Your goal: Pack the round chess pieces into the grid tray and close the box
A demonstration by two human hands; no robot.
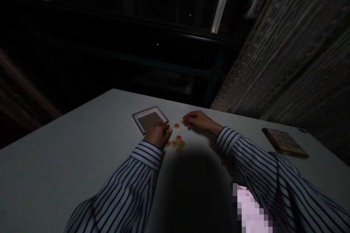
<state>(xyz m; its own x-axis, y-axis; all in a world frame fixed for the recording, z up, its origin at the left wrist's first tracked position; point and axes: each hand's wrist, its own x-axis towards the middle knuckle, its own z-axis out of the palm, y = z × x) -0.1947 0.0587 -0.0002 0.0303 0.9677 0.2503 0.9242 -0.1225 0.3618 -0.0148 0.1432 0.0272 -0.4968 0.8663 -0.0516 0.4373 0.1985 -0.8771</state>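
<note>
Several round wooden xiangqi pieces with red characters lie on the white table between my hands. My left hand (157,135) is closed at the near right corner of a shallow open box (137,120), its fingertips on one xiangqi piece (169,129). Across from it, my right hand (201,121) pinches another xiangqi piece (182,121) by its edge at the table surface. A red-marked piece (176,126) sits between the two hands. Nearer to me is a loose cluster, with a marked piece (174,143) and a plain-faced piece (179,150).
At the right lies a box lid (286,142) with a printed picture. A pinkish, pixelated object (251,209) rests near my right forearm. Curtains (273,54) hang beyond the right table edge. A bottle (257,3) stands by the dark window.
</note>
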